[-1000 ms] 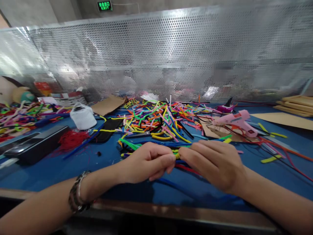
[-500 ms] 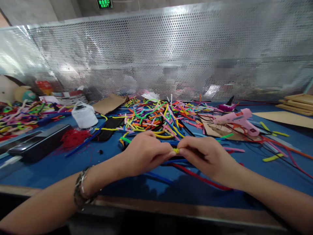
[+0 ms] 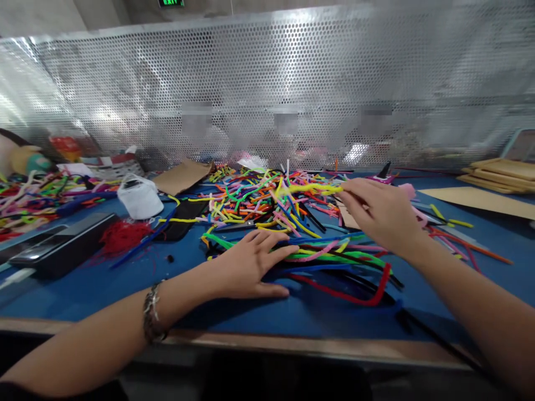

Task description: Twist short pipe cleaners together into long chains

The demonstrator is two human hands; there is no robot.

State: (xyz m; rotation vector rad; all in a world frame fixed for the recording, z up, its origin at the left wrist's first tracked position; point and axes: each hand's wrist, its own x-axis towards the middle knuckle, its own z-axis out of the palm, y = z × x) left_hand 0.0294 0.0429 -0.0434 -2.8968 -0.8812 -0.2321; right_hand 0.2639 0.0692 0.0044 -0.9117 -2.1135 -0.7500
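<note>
Pipe cleaners (image 3: 251, 206) all over the middle of this blue worktop (image 3: 137, 289), heaped toward the back edge, and the right hand (image 3: 387, 217) has a yellow pipe cleaner (image 3: 315, 188) up by the right side of that heap. My read: the step in hand is handling that one strand while the left hand (image 3: 248, 264) minds the rest. On the right, thumb and fingertips are pinching the yellow one by its right-hand end. The rest of it runs out leftward from the fingertips, free, and blurry enough that I can't tell if it's single or doubled. Its far tip gets lost against the heap, so touching or just above, no idea.

Left hand is palm down, fingers loosely spread, thumb stuck out to the side. It's over a loose bundle (image 3: 334, 253) of mixed colours nearer the front edge; how hard it's pressing, can't say. There's a bent red pipe cleaner (image 3: 355, 301) on the bundle's front side.

Imo the next move calls for a light pinch and a clear path, since yellow could snag in the heap.
</note>
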